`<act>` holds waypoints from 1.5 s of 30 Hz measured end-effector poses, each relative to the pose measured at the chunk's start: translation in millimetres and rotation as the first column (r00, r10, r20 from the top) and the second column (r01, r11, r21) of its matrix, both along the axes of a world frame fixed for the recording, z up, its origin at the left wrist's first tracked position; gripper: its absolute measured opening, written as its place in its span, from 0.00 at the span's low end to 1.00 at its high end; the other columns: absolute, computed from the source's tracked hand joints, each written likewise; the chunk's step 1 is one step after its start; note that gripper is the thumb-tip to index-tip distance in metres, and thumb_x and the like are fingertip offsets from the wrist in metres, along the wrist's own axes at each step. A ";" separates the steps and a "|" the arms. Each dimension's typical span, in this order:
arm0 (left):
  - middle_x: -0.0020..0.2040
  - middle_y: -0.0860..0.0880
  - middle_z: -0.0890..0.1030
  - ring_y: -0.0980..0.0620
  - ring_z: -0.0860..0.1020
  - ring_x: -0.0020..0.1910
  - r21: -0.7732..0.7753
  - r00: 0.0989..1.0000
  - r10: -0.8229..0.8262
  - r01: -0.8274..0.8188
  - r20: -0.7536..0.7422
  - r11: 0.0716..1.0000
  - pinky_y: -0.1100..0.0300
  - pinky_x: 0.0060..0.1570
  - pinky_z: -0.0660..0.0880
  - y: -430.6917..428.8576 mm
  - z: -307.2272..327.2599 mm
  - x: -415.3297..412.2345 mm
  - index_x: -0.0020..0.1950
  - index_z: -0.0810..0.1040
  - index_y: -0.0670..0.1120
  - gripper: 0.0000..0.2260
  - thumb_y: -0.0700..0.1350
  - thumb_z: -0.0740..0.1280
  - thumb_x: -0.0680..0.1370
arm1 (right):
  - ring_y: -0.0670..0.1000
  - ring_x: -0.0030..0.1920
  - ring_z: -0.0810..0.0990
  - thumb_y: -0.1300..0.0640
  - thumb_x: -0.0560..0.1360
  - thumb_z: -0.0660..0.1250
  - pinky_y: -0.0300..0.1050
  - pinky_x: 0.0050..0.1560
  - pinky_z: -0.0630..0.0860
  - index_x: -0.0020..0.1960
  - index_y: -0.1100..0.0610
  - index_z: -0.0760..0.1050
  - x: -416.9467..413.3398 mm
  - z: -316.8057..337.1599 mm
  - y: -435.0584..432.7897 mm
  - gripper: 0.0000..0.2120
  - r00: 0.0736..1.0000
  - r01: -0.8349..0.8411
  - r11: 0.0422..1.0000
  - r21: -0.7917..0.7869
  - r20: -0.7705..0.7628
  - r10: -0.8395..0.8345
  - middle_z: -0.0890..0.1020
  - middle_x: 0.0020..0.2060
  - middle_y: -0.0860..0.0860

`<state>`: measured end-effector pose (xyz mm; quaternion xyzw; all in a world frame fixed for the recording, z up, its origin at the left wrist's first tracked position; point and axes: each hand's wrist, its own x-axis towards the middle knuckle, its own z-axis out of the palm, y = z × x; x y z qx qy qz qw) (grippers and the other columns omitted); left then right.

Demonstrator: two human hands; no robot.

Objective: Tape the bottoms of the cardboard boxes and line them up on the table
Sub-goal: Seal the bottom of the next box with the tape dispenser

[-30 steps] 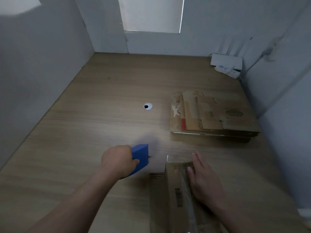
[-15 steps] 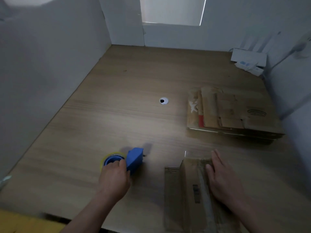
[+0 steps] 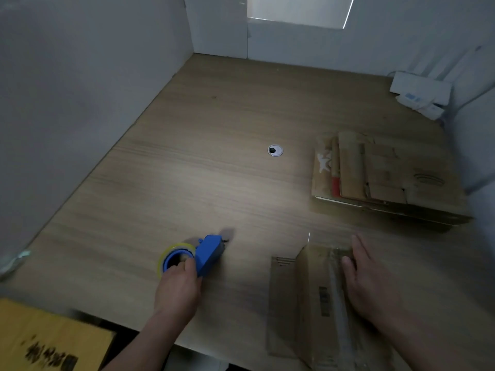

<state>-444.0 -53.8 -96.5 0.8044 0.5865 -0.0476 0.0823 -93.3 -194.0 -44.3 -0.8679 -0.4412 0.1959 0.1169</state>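
A blue tape dispenser with a yellowish roll of tape lies on the wooden table near the front edge. My left hand holds it from behind, fingers curled over the roll. To the right stands a cardboard box with a strip of clear tape running along its upturned bottom. My right hand rests flat on that bottom, fingers straight. A stack of flattened cardboard boxes lies further back on the right.
A round cable hole sits in the middle of the table. A white power strip and router stand in the far right corner. Grey walls close the left, back and right. A yellow box shows below the table's front left edge.
My left hand has carried the tape dispenser away from the box to the left and lowered it onto the table. My right hand has stayed flat on the box.
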 end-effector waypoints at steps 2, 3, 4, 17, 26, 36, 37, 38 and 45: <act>0.46 0.42 0.82 0.42 0.79 0.42 -0.041 0.999 0.029 -0.028 0.020 0.999 0.53 0.37 0.67 -0.7 3.3 2.3 0.59 0.75 0.41 0.17 0.48 0.71 0.76 | 0.52 0.78 0.58 0.47 0.83 0.53 0.51 0.75 0.60 0.81 0.54 0.53 0.4 -0.5 -0.4 0.29 1.000 -0.004 1.000 0.005 0.000 0.004 0.54 0.81 0.49; 0.49 0.43 0.81 0.43 0.79 0.45 -0.069 0.998 0.053 -0.051 0.018 0.996 0.53 0.39 0.69 -1.0 5.5 3.5 0.62 0.73 0.42 0.18 0.50 0.69 0.77 | 0.52 0.78 0.58 0.47 0.83 0.53 0.50 0.75 0.60 0.81 0.55 0.54 0.5 -0.4 -0.6 0.28 1.000 -0.005 1.000 0.011 -0.001 0.005 0.54 0.81 0.49; 0.51 0.43 0.81 0.44 0.78 0.48 -0.083 0.997 0.070 -0.068 0.026 0.994 0.52 0.42 0.72 -1.0 6.0 3.5 0.63 0.73 0.42 0.19 0.51 0.69 0.77 | 0.51 0.78 0.59 0.47 0.83 0.53 0.50 0.75 0.60 0.81 0.55 0.54 0.6 0.0 -0.9 0.28 1.000 -0.004 1.000 0.017 -0.003 0.004 0.54 0.81 0.49; 0.75 0.48 0.65 0.51 0.65 0.73 -0.092 0.733 -0.136 0.261 0.667 0.961 0.59 0.71 0.63 -55.0 72.9 168.0 0.73 0.70 0.48 0.25 0.57 0.57 0.79 | 0.51 0.78 0.59 0.48 0.84 0.54 0.45 0.72 0.60 0.80 0.54 0.56 -1.1 5.1 -2.1 0.27 1.000 -0.005 0.998 0.067 0.000 0.005 0.56 0.80 0.49; 0.62 0.47 0.72 0.41 0.76 0.57 -0.223 0.885 -0.128 0.249 0.448 0.942 0.46 0.54 0.75 -51.2 47.6 228.9 0.57 0.73 0.48 0.28 0.63 0.43 0.76 | 0.52 0.76 0.64 0.51 0.84 0.53 0.40 0.70 0.61 0.75 0.57 0.66 4.3 -1.2 -4.4 0.22 0.998 -0.033 0.987 0.158 -0.048 0.042 0.64 0.77 0.53; 0.40 0.42 0.81 0.41 0.78 0.44 -0.377 0.751 0.334 -0.122 0.570 0.918 0.53 0.43 0.72 -47.6 46.0 249.9 0.38 0.74 0.44 0.21 0.53 0.55 0.84 | 0.55 0.45 0.78 0.52 0.79 0.64 0.47 0.43 0.71 0.41 0.58 0.80 28.0 2.5 18.0 0.13 0.879 0.317 0.929 0.191 -0.426 -0.213 0.82 0.39 0.53; 0.38 0.43 0.80 0.42 0.78 0.43 -0.383 0.740 0.355 -0.142 0.571 0.913 0.53 0.43 0.72 -47.2 45.9 251.5 0.37 0.74 0.44 0.21 0.53 0.55 0.84 | 0.57 0.49 0.80 0.51 0.80 0.64 0.46 0.46 0.72 0.44 0.58 0.82 31.2 6.3 22.2 0.13 0.879 0.320 0.935 0.155 -0.416 -0.232 0.84 0.42 0.53; 0.38 0.43 0.80 0.41 0.78 0.43 -0.383 0.733 0.366 -0.155 0.573 0.911 0.53 0.42 0.72 -47.3 45.1 252.4 0.36 0.74 0.43 0.21 0.53 0.56 0.84 | 0.57 0.56 0.79 0.49 0.80 0.63 0.45 0.53 0.73 0.50 0.56 0.83 33.2 9.4 25.2 0.14 0.888 0.304 0.943 0.132 -0.397 -0.231 0.85 0.50 0.53; 0.32 0.45 0.75 0.41 0.76 0.39 -0.335 0.757 0.358 -0.194 0.546 0.922 0.54 0.37 0.66 -46.8 43.4 256.8 0.33 0.72 0.42 0.21 0.51 0.57 0.83 | 0.54 0.49 0.78 0.48 0.81 0.60 0.46 0.45 0.69 0.39 0.54 0.77 33.4 -0.2 27.6 0.16 0.964 -0.164 0.966 0.199 -0.176 0.200 0.83 0.44 0.52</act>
